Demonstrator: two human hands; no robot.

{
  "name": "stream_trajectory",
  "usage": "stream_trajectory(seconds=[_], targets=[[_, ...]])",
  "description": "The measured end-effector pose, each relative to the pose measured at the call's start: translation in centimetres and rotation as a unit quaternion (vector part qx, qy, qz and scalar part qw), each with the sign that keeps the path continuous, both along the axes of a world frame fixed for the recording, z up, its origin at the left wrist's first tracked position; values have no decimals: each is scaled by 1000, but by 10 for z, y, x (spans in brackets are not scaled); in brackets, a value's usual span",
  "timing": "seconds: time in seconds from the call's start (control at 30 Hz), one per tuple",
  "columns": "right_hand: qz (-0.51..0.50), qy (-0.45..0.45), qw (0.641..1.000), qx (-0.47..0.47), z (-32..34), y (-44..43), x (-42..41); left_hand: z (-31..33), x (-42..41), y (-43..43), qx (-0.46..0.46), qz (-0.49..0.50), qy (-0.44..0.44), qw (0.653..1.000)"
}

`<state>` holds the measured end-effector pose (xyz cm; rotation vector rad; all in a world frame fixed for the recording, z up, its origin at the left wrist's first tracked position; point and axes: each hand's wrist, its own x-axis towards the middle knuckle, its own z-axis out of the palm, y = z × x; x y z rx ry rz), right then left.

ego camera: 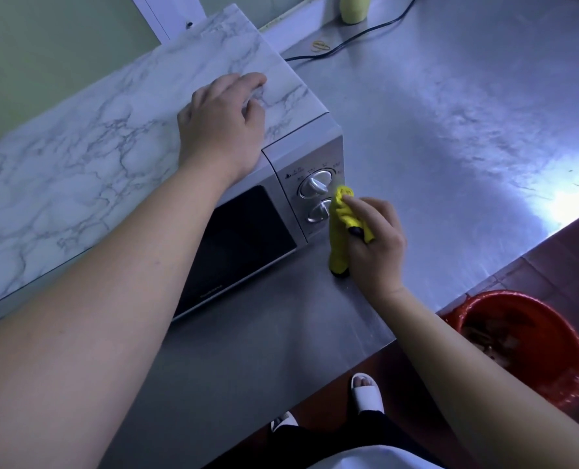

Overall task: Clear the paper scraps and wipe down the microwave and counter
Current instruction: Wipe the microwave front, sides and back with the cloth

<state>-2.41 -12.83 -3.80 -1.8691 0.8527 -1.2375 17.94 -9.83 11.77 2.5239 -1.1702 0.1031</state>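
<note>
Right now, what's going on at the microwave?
A person is wiping the microwave. The left hand rests flat on its marble-patterned top, bracing it. The right hand holds a yellow cloth against the control panel, beside the two dials. The steel counter shows no paper scraps; a red bucket sits on the floor to the right.

brushed metal counter point(450, 130), marble-look microwave point(78, 157)

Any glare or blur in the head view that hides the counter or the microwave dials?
Head view: strong glare washes out the steel counter near its right edge; the microwave dials stay readable beside the yellow cloth in the right hand; wide-angle bending at edges; overall cool, dim tint.
</note>
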Motion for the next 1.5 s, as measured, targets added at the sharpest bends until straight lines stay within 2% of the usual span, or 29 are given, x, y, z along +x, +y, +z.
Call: stream_trajectory(seconds=[0.1,0.23,0.3,0.4,0.53,0.7,0.93,1.1,1.2,1.33,1.43,1.5], targets=[[29,33,999,5,-4,-3,10,0,0,0,0,1,0,1000],[41,132,988,75,-27,-6,-3,0,0,1,0,-2,0,1000],[27,103,992,61,-26,-5,-5,0,0,0,1,-2,-1,1000],[18,22,999,-17,-14,-3,10,0,0,0,-2,0,3,1000],[-5,44,998,-48,-22,-3,23,-1,0,1,1,-1,0,1000],[-18,163,982,92,-56,6,22,-1,0,0,2,4,0,1000],[-15,142,971,192,-63,6,10,2,-3,1,6,2,4,1000],[-38,115,957,264,-37,3,-3,4,-4,1,10,-3,5,1000],[-89,51,969,226,-9,24,-11,3,-3,2,11,-8,7,1000],[-133,-28,985,106,33,61,-1,3,-4,2,12,-10,11,1000],[-144,-43,988,-15,56,73,24,3,-4,2,13,-13,13,1000],[-164,-46,984,-60,64,73,46,2,-3,2,10,-13,15,1000]])
